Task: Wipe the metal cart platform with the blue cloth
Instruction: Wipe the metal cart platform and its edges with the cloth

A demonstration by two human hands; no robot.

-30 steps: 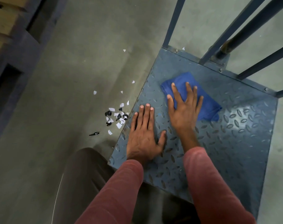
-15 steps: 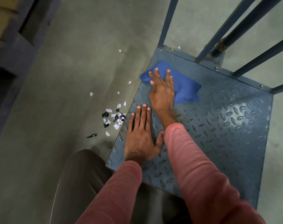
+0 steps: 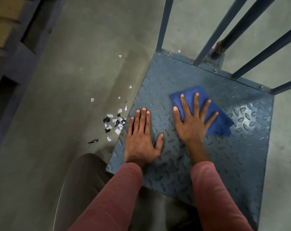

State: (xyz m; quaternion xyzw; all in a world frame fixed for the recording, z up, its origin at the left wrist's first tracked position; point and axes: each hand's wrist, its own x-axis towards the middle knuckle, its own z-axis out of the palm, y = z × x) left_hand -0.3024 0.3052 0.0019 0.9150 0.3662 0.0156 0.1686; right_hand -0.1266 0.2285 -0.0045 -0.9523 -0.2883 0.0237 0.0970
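The metal cart platform (image 3: 241,147) is grey-blue tread plate with a raised oval pattern. A folded blue cloth (image 3: 219,119) lies flat near its middle. My right hand (image 3: 193,120) presses on the cloth with fingers spread and straight, covering its left half. My left hand (image 3: 141,139) rests flat on the bare plate near the platform's left edge, fingers straight and together, thumb out to the right.
Blue metal bars (image 3: 224,27) rise from the platform's far edge. White and black scraps (image 3: 114,120) litter the concrete floor just left of the platform. A dark rack frame (image 3: 16,55) stands at the far left. My knee (image 3: 84,177) is at the platform's near corner.
My right hand slid the cloth from the far left corner back toward the platform's middle and to the right. The left hand has stayed flat in place.
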